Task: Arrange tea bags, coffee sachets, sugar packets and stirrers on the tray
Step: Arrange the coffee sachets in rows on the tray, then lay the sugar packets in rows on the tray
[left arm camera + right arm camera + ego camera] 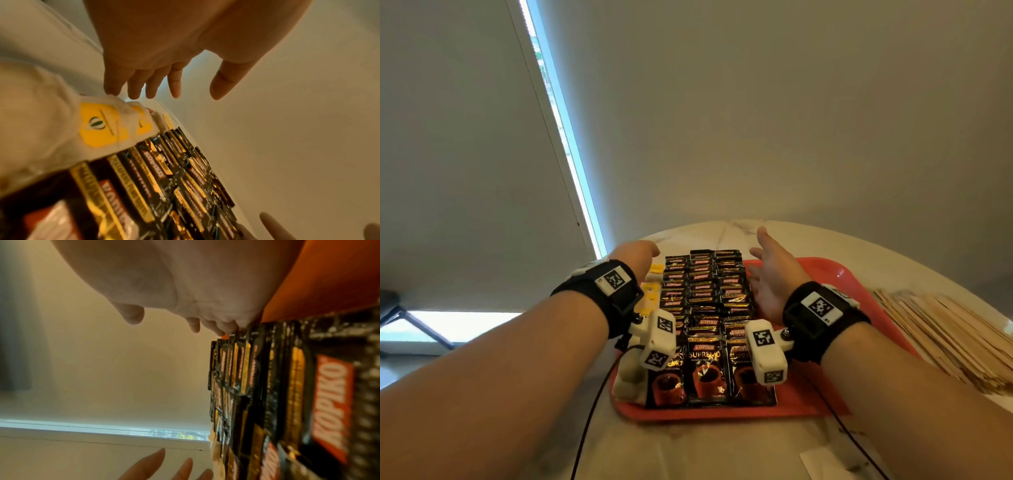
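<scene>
Coffee sachets (703,308) lie in three overlapping rows on the red tray (825,274), tea bags (650,294) just beside them. Left hand (638,257) and right hand (768,270) flank the rows, fingers spread, holding nothing. Squaring them up probably wants even, gentle pressure from both sides.

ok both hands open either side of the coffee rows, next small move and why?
Probably bring both hands inward to square up the coffee sachets: they flank the three rows on the red tray, holding nothing. The wooden stirrers lie off the tray, likely next.
</scene>
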Tool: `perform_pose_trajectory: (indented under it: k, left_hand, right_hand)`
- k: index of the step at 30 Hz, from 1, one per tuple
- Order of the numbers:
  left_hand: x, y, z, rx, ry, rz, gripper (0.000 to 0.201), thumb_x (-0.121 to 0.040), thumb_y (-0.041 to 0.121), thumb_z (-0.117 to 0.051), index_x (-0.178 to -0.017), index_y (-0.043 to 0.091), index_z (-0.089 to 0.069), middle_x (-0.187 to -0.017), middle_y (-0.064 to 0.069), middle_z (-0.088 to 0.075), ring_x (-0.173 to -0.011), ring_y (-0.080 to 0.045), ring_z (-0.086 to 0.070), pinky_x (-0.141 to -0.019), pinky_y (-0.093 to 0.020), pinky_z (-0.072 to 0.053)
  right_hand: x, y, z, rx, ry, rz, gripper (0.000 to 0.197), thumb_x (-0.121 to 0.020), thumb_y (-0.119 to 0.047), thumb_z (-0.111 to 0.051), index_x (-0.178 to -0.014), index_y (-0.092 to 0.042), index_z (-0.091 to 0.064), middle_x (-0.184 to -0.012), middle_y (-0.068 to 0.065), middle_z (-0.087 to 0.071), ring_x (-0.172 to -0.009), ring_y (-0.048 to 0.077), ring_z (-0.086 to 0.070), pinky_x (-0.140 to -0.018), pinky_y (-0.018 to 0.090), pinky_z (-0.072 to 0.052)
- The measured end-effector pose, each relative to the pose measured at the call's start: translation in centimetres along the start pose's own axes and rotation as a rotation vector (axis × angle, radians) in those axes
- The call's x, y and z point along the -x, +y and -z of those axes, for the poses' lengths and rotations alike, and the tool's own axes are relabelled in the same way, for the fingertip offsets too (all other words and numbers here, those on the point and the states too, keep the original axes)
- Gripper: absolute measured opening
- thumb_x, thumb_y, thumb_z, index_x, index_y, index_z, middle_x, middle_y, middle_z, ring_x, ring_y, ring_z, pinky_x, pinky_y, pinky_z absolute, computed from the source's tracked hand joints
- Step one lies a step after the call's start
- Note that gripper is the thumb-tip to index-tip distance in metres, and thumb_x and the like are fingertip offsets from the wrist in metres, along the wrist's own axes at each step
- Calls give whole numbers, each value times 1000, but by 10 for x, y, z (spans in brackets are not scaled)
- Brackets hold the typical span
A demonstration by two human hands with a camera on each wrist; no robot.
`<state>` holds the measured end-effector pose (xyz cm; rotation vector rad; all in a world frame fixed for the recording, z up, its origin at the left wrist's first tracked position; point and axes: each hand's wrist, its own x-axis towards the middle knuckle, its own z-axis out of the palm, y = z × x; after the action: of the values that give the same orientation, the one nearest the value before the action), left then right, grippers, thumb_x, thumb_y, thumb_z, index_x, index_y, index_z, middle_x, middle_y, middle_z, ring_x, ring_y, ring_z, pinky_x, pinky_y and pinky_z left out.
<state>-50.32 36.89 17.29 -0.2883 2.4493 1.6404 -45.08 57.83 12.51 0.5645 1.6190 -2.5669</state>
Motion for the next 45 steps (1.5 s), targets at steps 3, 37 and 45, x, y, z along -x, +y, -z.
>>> perform_pose_trajectory:
  k: [3, 37, 45]
  left_hand:
    - [-7, -2, -2, 3, 1, 74, 42, -106, 19, -55, -144, 2, -50, -143, -20, -53, -135, -41, -51, -113, -53, -44]
    - [228, -42, -112, -864, -758, -576, 53, -84, 15, -80, -131, 35, -64, -122, 8, -58, -103, -12, -59, -83, -29, -53]
    - [265, -33, -155, -981, -744, -635, 88, -80, 27, -87, -154, 32, -42, -142, 3, -57, -118, -20, -56, -88, -32, -48]
  right_hand:
    - [-9, -8, 1, 21, 44, 13, 74, -98, -66, -46, -157, -25, -30, -162, 19, -30, -125, 35, -51, -66, 43, -46]
    - [184, -40, 135, 1128, 449, -116, 36, -71, -27, -85, -106, -20, -77, -104, 3, -74, -83, 19, -65, -70, 33, -54]
    - [256, -28, 172, 1351, 411, -298, 68, -78, -23, -84, -140, -30, -57, -133, 1, -57, -119, 24, -54, -102, 43, -50]
